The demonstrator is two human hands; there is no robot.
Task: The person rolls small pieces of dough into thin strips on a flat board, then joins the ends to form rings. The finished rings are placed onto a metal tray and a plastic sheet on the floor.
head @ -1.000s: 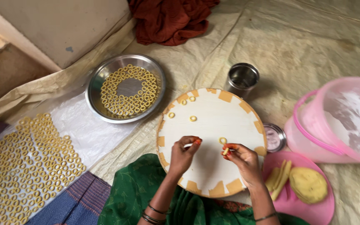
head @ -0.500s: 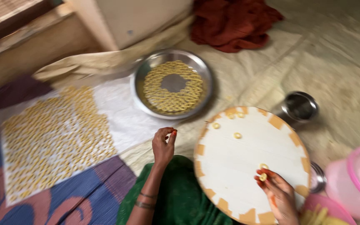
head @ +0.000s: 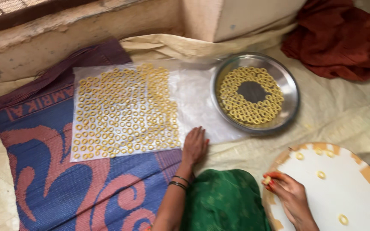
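Dough rings [head: 125, 111] look soft, light; pinch edges gently. Left hand [head: 194, 145] lies flat, spread on the plastic sheet [head: 193, 102]; right hand [head: 290, 194] pinches a dough bit [head: 267, 180].

The left hand [head: 195, 145] lies flat, fingers spread, on the edge of a clear sheet [head: 193, 102] covered with rows of dough rings [head: 125, 113] — beside a steel plate [head: 290, 92] holding more. The right hand [head: 290, 194] pinches a small dough bit [head: 267, 180] at the rim of a round white board [head: 343, 188].
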